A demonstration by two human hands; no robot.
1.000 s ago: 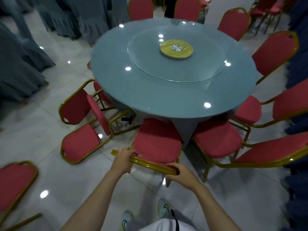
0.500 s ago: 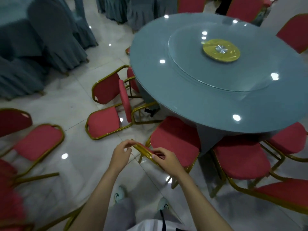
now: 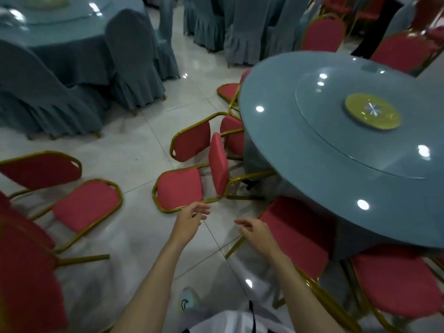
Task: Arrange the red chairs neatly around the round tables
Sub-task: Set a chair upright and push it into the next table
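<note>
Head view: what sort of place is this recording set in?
Probably a banquet hall or restaurant dining room: a large round table with a glass turntable, gold-framed red chairs by it, and another table with cloth-covered chairs on a tiled floor.

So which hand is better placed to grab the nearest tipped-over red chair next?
Probably left: the left hand hovers open beside the gold frame of the nearest tipped-over red padded chair, while the right hand, also open, is farther away, nearer the upright red chair.
</note>
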